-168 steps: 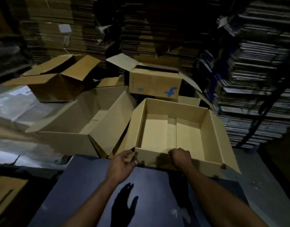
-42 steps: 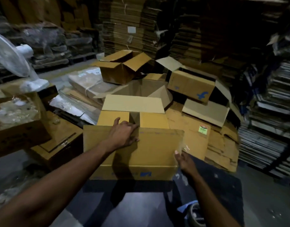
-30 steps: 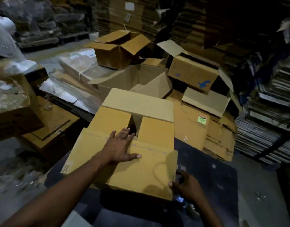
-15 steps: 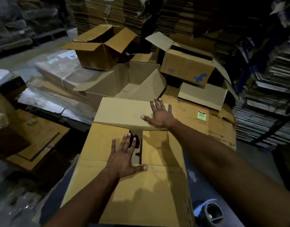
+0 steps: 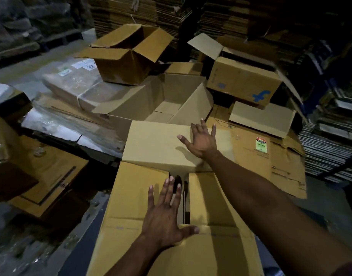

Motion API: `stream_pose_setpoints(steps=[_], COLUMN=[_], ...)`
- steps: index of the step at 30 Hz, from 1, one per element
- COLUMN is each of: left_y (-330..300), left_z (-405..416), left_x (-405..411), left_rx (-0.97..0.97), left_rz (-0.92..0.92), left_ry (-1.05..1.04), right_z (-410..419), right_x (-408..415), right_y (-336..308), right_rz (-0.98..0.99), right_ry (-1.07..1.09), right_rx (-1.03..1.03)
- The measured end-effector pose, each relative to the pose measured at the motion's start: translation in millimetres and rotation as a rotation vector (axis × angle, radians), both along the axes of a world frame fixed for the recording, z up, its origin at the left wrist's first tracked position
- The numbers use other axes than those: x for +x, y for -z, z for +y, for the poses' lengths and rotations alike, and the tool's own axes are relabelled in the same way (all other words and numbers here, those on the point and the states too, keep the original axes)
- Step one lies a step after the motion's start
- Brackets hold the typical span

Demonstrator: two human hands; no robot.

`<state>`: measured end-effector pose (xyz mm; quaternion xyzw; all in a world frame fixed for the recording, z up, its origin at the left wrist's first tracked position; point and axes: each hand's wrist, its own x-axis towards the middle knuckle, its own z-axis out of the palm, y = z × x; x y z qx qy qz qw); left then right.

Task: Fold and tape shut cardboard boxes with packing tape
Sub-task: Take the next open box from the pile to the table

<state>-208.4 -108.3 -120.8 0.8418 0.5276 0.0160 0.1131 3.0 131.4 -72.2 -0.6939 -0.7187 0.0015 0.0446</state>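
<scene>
A brown cardboard box (image 5: 211, 198) lies in front of me with its flaps turned in. My left hand (image 5: 165, 218) presses flat, fingers spread, across the two inner flaps and the near flap. My right hand (image 5: 201, 139) rests palm down with spread fingers on the far flap (image 5: 151, 146), which stands slightly raised over a dark gap. No tape roll is visible.
Several open empty boxes (image 5: 163, 100) stand behind, one with a blue logo (image 5: 242, 80). Flattened cardboard with a green sticker (image 5: 261, 144) lies at the right. Plastic-wrapped bundles (image 5: 71, 84) sit at the left, tall stacks of flat cartons (image 5: 143, 8) behind.
The view has dipped closer to the box. My right hand stays on the far flap and my left hand on the inner flaps; the tape roll at the bottom right has left the view.
</scene>
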Motion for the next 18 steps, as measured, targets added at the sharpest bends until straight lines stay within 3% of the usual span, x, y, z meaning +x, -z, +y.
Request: stream_pose_setpoints(steps=[6,10,14,18], left_y=[-9,-16,-9,-10], left_z=[-2,-4,-9,-24], left_x=[1,-3,-14,-24], left_rx=[-0.012,0.036,0.308,0.592], left_rz=[-0.018,-0.081,-0.322,-0.407], left_ry=[-0.017,-0.014,-0.065,-0.12], right_z=[-60,-131,-211,-275], right_x=[-4,-9,-13,-14], right_y=[-37,-55,-47,-20], right_rz=[-0.022,-0.01,0.124,0.228], right_ry=[-0.033,-0.042,-0.092,-0.107], right_rx=[0.247,0.272,0.366,0.482])
